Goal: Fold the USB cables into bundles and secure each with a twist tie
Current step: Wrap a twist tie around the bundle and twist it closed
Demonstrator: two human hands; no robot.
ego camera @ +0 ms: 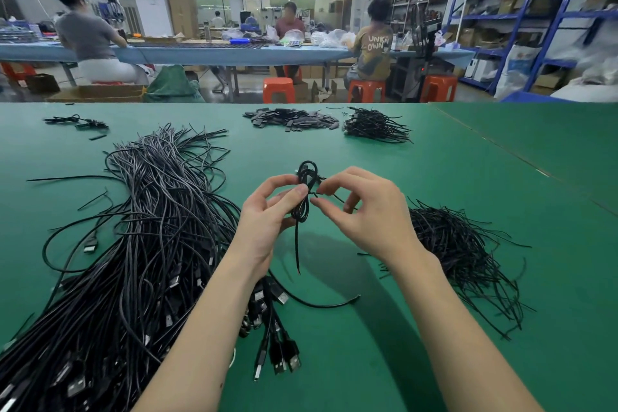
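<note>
The folded cable bundle (pixel 305 192) is held above the table centre, its loose tail hanging toward 6 o'clock. My left hand (pixel 267 214) grips the bundle at mid-length, thumb and fingers curled round it. My right hand (pixel 364 211) pinches the twist tie (pixel 316 196) at the bundle's waist, at 3 o'clock of the bundle. I judge the fold complete and the tie partly wound; the twist is not yet closed.

Remaining work is large: the unfolded cables (pixel 143 244) lie heaped at 9 o'clock, with USB plugs (pixel 279 356) fanned out at 6 o'clock. The twist tie stock (pixel 461 251) lies at 3 o'clock. A far heap (pixel 374 125) at 1 o'clock may be finished bundles; I cannot confirm.

The green table mat (pixel 501 177) carries everything. Beyond it: a workshop with seated workers (pixel 373 43), orange stools (pixel 279 89) and blue shelving (pixel 521 20).
</note>
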